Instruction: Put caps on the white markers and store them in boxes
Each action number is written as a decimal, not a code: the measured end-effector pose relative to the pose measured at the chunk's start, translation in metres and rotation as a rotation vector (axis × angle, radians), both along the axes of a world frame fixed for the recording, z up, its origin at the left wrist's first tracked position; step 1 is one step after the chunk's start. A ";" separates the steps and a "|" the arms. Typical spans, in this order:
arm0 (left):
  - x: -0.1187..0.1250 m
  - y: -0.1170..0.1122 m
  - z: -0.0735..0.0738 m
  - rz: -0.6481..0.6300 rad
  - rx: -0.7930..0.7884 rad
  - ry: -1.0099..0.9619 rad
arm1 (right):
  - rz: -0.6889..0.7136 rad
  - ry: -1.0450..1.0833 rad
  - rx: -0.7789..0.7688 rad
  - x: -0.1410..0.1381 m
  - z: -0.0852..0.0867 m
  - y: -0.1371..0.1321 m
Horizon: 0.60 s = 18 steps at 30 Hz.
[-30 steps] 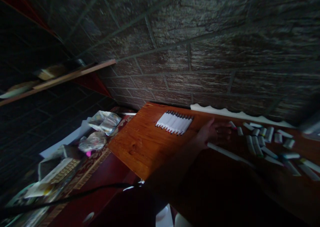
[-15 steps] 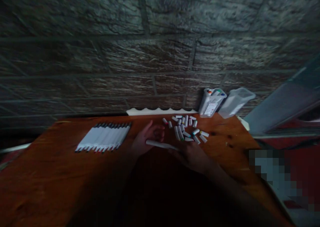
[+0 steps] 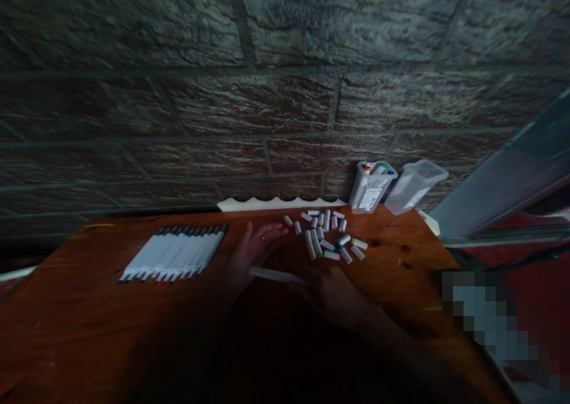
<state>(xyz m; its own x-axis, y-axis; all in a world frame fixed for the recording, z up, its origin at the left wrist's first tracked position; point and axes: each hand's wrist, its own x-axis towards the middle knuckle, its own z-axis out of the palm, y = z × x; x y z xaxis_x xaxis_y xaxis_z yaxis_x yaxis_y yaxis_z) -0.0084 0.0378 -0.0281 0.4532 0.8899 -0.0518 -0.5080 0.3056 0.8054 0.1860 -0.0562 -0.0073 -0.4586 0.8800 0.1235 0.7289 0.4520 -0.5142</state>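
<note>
My right hand [image 3: 333, 288] is closed around one end of a white marker [image 3: 274, 274], which points left, tilted slightly. The marker's far end reaches the base of my left hand [image 3: 258, 246]; whether they touch I cannot tell. My left hand is open, its fingers stretched to the right, a ring on one of them. Just beyond both hands lies a loose group of short white marker caps [image 3: 319, 237] with coloured ends. To the left, several white markers [image 3: 173, 252] lie side by side in a slanted row, dark tips at the far end.
Against the wall stands a clear plastic container [image 3: 369, 193] with a few markers in it. Beside it a second clear container [image 3: 414, 187] leans to the right. A white scalloped strip [image 3: 280, 204] runs along the back edge of the wooden table [image 3: 80, 309]. A stone-patterned wall [image 3: 285, 101] rises behind.
My left fingers, curled before, have straightened. My right hand and the marker have come a little nearer to me, away from the caps. The whole view has shifted slightly.
</note>
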 end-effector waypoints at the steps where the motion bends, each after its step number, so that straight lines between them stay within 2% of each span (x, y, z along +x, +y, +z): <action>1: 0.000 -0.001 -0.001 0.012 0.026 0.019 | -0.001 0.007 -0.020 -0.001 -0.001 -0.001; 7: 0.001 0.000 -0.001 0.061 0.068 0.067 | 0.003 0.062 -0.144 -0.005 -0.005 -0.002; 13: 0.002 0.008 0.005 0.217 0.064 0.129 | -0.099 0.114 -0.054 0.001 -0.009 0.007; 18: 0.005 0.009 -0.003 0.298 0.080 0.287 | -0.145 0.219 0.028 0.016 -0.004 0.014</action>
<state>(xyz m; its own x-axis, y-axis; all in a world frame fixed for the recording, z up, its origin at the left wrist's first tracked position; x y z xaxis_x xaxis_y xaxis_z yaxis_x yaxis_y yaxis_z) -0.0031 0.0466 -0.0314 0.1526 0.9863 -0.0634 -0.3164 0.1095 0.9423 0.2020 -0.0417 -0.0114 -0.2872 0.9296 0.2311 0.6600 0.3669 -0.6556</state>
